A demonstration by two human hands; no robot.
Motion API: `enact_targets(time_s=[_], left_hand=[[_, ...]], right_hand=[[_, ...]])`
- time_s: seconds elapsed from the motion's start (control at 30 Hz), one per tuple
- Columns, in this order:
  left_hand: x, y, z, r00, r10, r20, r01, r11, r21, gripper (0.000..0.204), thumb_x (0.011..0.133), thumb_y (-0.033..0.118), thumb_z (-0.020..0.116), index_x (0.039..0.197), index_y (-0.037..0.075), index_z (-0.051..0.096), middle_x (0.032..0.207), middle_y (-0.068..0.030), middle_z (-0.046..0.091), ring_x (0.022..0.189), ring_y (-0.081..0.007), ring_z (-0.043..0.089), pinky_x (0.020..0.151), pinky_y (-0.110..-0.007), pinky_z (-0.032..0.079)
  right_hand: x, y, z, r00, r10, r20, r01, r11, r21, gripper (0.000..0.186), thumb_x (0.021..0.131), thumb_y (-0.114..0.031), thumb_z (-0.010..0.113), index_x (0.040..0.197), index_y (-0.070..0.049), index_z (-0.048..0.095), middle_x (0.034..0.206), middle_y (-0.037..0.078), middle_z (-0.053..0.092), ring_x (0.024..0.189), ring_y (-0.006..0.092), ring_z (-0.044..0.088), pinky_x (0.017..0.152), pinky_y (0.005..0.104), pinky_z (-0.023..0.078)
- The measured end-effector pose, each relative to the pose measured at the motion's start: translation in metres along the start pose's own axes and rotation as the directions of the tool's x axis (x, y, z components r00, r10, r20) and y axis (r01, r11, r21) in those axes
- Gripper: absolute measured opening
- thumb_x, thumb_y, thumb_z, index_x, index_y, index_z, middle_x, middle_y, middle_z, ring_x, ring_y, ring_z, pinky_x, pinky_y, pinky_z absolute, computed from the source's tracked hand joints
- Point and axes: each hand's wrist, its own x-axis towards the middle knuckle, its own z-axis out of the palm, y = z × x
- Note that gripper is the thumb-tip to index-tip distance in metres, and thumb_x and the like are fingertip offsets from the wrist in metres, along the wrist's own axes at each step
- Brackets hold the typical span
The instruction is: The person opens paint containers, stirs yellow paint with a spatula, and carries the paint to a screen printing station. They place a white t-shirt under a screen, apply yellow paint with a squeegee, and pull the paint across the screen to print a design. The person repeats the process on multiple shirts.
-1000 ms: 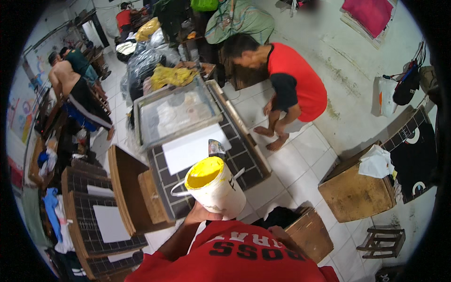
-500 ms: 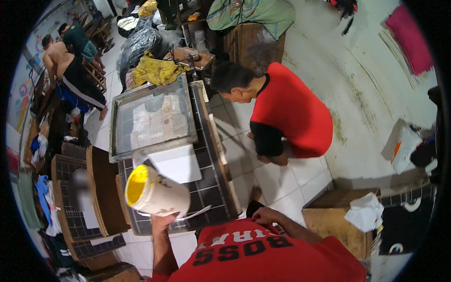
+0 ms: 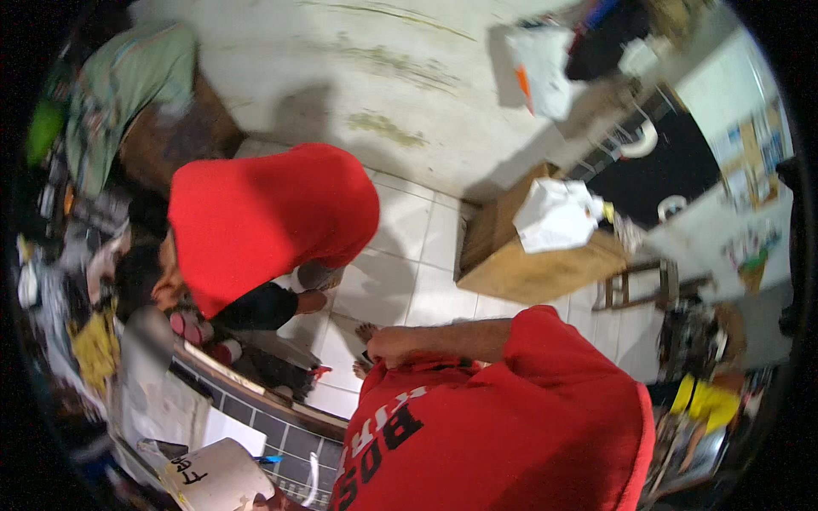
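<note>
At the lower left, a whitish plastic bucket (image 3: 223, 479) with dark marks on its side tilts over the table. My left hand (image 3: 271, 501), partly cut off by the lower edge, is closed at the bucket's bottom end; its fingers are mostly hidden. A pale curved strip (image 3: 313, 479) shows beside the bucket. My right hand (image 3: 390, 347) is closed at my waist, by the bunched hem of my red shirt (image 3: 486, 426); what its fingers grip is hidden. Near the bucket lie a white sheet (image 3: 234, 433) and a framed screen (image 3: 162, 400) on the dark gridded table (image 3: 298, 447).
A co-worker in a red shirt (image 3: 273, 217) crouches across the table, near red-and-white containers (image 3: 192, 328). A wooden box (image 3: 545, 268) with a white bag (image 3: 558, 217) stands by the wall. Another person in yellow (image 3: 705, 404) is at the far right.
The view has swung to the right, so the table and bucket now sit lower left. The bucket's yellow inside no longer shows. My right hand stays at my waist.
</note>
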Motion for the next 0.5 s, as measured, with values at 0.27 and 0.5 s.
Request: enact_targets(time_s=[0.27,0.5], left_hand=[[0.021,0.046,0.107,0.874,0.171,0.455,-0.254,0.959,0.127,0.079,0.075,0.028,0.082,0.145,0.011,0.050,0.137,-0.0099,0.060,0.124,-0.0300,0.060,0.106,-0.049,0.051],[-0.010,0.074,0.156,0.799,0.169,0.578,-0.388,0.878,0.281,0.076,0.077,0.033,0.082,0.144,0.013,0.052,0.138,-0.0086,0.060,0.127,-0.0294,0.059,0.109,-0.048,0.048]], right_hand=[[-0.175,0.011,0.023,0.817,0.500,-0.288,-0.092,0.606,0.790,0.038,0.096,-0.036,0.069,0.121,-0.008,0.071,0.103,0.011,0.077,0.095,0.0211,0.074,0.080,0.0401,0.059],[-0.365,0.166,0.042,-0.311,0.936,-0.168,0.430,0.296,0.853,0.053,0.086,-0.007,0.072,0.135,0.000,0.051,0.099,0.012,0.072,0.093,0.0218,0.071,0.075,0.0368,0.058]])
